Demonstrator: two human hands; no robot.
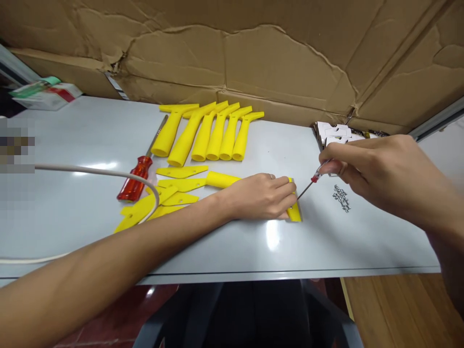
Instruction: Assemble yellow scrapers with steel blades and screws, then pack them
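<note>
Handle, yellow, qty 1: on tabletop, front-ctr, partly hidden by our L hand, fingers curled round it & gripping. Yellow tube shows on wrist side; we can't tell if same pc. Our R hand pinches sm. screwdriver, tilted, tip down at handle's R end. Screws, silver, approx. a dozen or more, loose pile nr R hand. Upright-forked yellow pcs, qty 6, side by side at back. Flat yellow pcs, several, L of ctr, some overlapping. Lg. red screwdriver beside them; white cable crosses over it.
</note>
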